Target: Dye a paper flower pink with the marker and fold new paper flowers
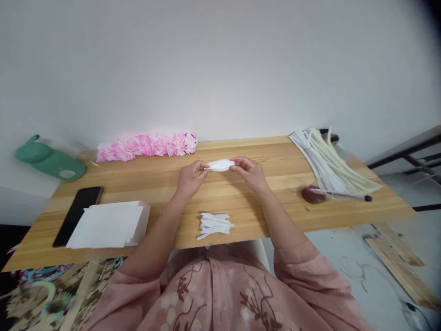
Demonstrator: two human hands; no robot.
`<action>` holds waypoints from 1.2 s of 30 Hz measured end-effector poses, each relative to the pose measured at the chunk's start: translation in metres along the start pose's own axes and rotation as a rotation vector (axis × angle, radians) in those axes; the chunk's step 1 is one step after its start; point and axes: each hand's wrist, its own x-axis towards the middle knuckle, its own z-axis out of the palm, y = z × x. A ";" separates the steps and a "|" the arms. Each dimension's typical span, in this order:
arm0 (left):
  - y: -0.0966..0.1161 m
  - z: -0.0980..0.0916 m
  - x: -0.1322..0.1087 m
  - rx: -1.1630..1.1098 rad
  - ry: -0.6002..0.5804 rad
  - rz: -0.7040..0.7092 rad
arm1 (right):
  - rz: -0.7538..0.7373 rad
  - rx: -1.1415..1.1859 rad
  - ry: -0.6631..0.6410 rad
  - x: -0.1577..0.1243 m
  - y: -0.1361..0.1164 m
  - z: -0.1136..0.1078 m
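Observation:
A small pleated piece of white paper [221,165] is stretched between my two hands above the middle of the table. My left hand [193,177] pinches its left end, and my right hand [250,172] pinches the right end between thumb and fingers. Closer to me, between my forearms, lies a little pile of narrow folded white paper strips [215,224]. To the left sits a stack of white paper sheets [106,225], apart from my hands.
A dark phone [77,214] lies partly under the paper stack. Behind it a green bottle [50,158] leans at the table's left end. Pink-and-white ruffled paper flowers [148,146] line the wall. At right are bundled pale strips [330,161], a brown roll [313,194] and a black-capped pen [354,196].

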 end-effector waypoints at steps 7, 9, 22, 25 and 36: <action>0.001 -0.001 0.000 -0.010 0.005 -0.011 | 0.000 0.049 0.011 0.000 -0.004 0.000; 0.001 -0.001 0.000 -0.014 0.005 -0.014 | 0.000 0.065 0.012 -0.001 -0.005 0.000; -0.003 0.000 -0.001 -0.030 -0.023 0.018 | 0.009 0.023 0.042 -0.004 -0.013 -0.001; -0.005 0.001 0.000 -0.055 -0.027 0.021 | 0.027 0.030 0.035 -0.004 -0.013 -0.002; -0.007 -0.001 0.003 -0.140 0.017 -0.039 | 0.017 0.019 -0.028 -0.003 -0.009 -0.002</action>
